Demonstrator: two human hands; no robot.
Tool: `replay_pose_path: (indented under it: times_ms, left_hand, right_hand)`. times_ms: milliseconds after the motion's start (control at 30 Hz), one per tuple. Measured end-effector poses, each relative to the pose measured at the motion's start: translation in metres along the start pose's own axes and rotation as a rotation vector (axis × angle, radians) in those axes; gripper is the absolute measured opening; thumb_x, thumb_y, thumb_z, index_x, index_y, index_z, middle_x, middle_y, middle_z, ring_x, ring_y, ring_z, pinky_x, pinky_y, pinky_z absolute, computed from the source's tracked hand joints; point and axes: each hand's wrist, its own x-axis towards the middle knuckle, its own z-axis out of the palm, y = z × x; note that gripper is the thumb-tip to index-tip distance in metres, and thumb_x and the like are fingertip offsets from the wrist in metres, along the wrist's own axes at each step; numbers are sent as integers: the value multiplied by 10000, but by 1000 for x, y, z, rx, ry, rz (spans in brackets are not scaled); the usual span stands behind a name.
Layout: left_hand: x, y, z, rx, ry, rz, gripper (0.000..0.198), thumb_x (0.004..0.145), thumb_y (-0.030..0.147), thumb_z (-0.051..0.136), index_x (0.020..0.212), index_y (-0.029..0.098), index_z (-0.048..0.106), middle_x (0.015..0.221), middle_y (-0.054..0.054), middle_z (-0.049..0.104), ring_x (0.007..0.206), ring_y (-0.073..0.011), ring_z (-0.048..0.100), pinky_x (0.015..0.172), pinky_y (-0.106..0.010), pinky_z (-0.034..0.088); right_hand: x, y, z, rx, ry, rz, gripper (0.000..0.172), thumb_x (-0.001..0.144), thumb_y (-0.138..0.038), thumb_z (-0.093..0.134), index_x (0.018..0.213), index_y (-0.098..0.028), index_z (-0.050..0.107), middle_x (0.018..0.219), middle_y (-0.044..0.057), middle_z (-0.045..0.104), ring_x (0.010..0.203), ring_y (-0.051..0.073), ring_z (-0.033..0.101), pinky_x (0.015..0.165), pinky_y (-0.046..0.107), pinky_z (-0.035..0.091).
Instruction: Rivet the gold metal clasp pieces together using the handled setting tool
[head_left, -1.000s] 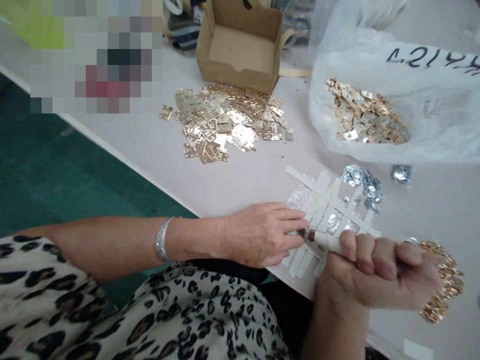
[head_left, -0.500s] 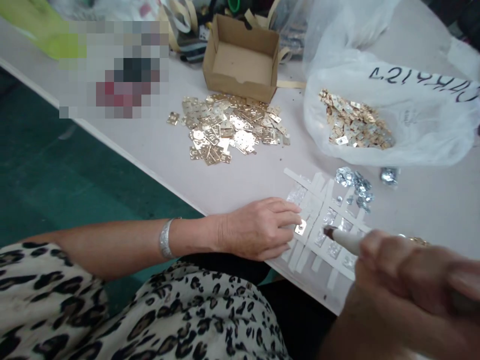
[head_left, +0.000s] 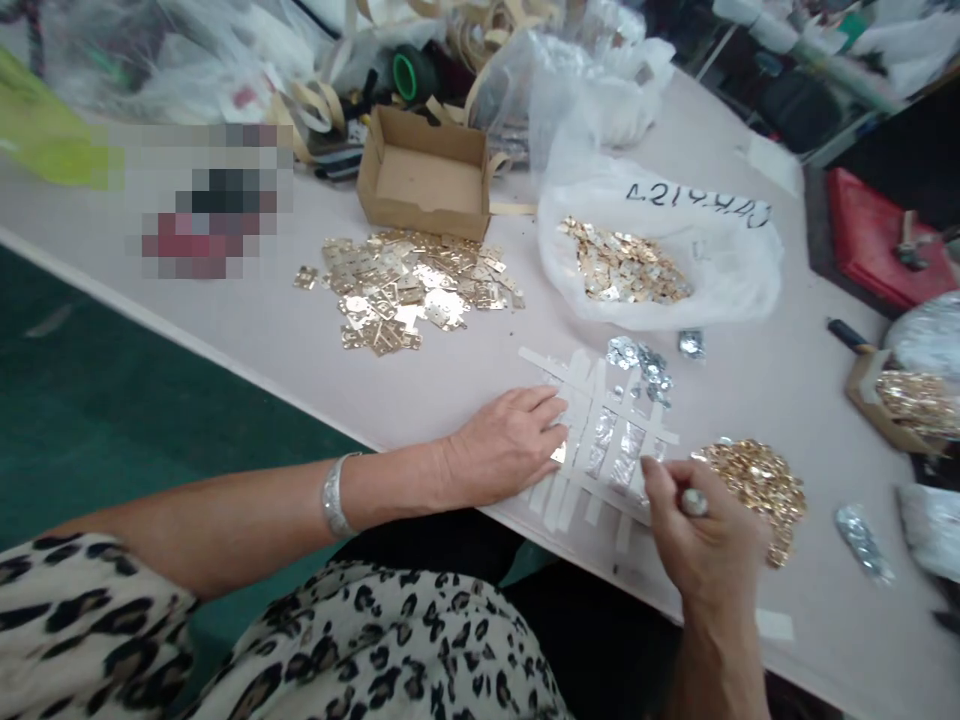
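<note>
**Left hand flat on a tape lattice, right hand pinching a marker end**

Left to right: brass hinge plates (head_left: 390,295) lie loose on the table (head_left: 247,325) below a cardboard box (head_left: 424,190). Our left hand (head_left: 506,445) rests with fingers flat and close together, touching a small gold plate (head_left: 559,453) on the white tape lattice (head_left: 600,430). Silver washers (head_left: 637,365) lie just beyond. Right hand (head_left: 709,540) has its fingers curled on a pale marker end (head_left: 694,502), near a gold heap (head_left: 754,495). We note risk: a careless wrist or sleeve could nudge the loose heaps together and mix them
</note>
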Motion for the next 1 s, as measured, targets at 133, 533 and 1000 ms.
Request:
replay_pose_path:
  times_ms: [133,533,1000]
  left_hand:
    - [7,2,5,-4,-14,-8,197,894,261,649,1009,101,662,1273,-159,601,1316,-313,483,1113,-454,436]
    - [25,-8,-1,173,140,232,112,937,109,552,922,86,660,1196,-143,673,1177,-254,605,971,-385,549]
    - [87,-111,-106,196,316,-229,242,936,169,513,1118,149,669,1118,-52,678,1044,-179,643,958,-349,500]
  right_hand:
    - [-20,39,4,-238,-165,-114,429,853,-571,606,1002,-179,698,822,59,675,746,195,599,691,316,431]
    - [19,98,-6,-276,-54,293,456,883,-546,507,1090,-213,739,843,87,728,698,218,604,697,355,426]
    - [22,123,9,-237,-153,234,289,747,-535,563,889,-323,700,802,70,714,590,279,579,571,431,421]
